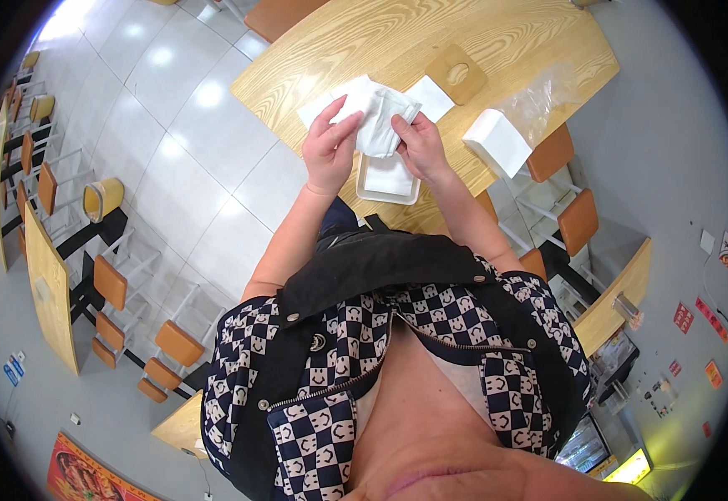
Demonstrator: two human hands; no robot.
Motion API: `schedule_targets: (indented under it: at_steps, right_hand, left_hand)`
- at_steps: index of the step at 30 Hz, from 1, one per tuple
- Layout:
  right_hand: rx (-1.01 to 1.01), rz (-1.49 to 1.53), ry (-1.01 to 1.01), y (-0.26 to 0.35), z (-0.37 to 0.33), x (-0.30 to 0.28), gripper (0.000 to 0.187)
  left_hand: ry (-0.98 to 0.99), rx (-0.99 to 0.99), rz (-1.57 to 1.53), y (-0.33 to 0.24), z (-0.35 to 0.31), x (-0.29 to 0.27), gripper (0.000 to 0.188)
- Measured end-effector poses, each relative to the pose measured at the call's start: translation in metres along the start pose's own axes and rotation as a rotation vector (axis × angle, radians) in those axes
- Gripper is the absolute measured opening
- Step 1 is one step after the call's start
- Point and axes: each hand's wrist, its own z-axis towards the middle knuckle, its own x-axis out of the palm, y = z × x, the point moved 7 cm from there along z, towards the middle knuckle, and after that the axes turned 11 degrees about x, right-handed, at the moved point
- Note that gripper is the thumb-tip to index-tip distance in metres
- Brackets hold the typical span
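Observation:
Above the near part of a wooden table (330,50), my right hand (421,149) pinches a bundle of white paper napkins (387,125), thumb on top. My left hand (330,154) is at the bundle's left edge, its fingers stretched and apart; whether the fingertips touch the paper is hard to make out. Just below the bundle sits a shallow pale tray (388,199) with white napkins inside it. More white paper (431,98) lies flat on the table behind my right hand.
A square tan lid (456,75) with an oval opening lies beyond the hands. To the right, a white napkin stack (497,142) rests at the table edge beside a crumpled clear plastic wrapper (543,100). Brown chairs (578,221) stand near the table's right side.

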Motion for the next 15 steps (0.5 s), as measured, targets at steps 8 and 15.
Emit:
schedule_targets:
  at_steps: [8,15]
  right_hand:
    - [0.009,0.055,0.027,-0.007,-0.001,-0.006,0.032]
    - [0.271,-0.029,0.297,0.031,0.002,-0.008,0.050]
  left_hand:
    - [-0.026,-0.221,-0.160,0.010,-0.001,0.003,0.026]
    - [0.349,-0.262,-0.090,0.012,0.001,0.011,0.029]
